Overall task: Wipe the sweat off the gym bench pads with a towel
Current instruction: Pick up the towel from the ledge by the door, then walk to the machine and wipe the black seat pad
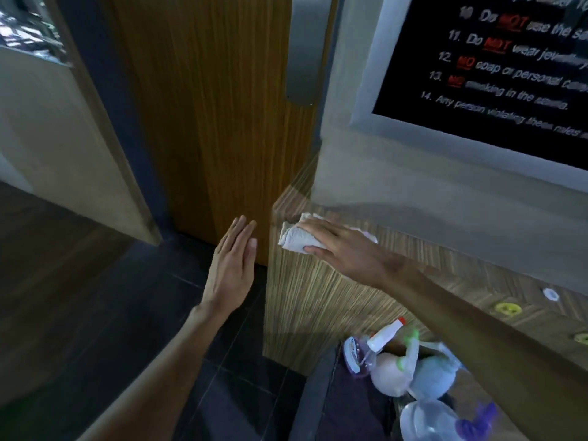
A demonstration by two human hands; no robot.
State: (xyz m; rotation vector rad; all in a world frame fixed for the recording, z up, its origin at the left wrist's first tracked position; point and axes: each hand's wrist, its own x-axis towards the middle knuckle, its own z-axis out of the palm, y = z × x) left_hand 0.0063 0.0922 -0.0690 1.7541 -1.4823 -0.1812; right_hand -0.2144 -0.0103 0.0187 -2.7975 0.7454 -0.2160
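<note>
A bunched white towel (294, 238) lies at the left end of a wooden striped counter top (321, 291). My right hand (340, 246) lies flat over the towel, fingers and thumb gripping it. My left hand (232, 265) hovers open beside the counter's left edge, fingers together and straight, holding nothing. No gym bench pad is in view.
A wooden door (206, 122) with a metal plate (305, 49) stands behind. A black rules sign (496, 71) hangs on the grey wall. Several spray bottles (391, 361) sit in a container below the counter. Yellow and white discs (507, 308) mark the counter. Dark tiled floor (178, 313) at left.
</note>
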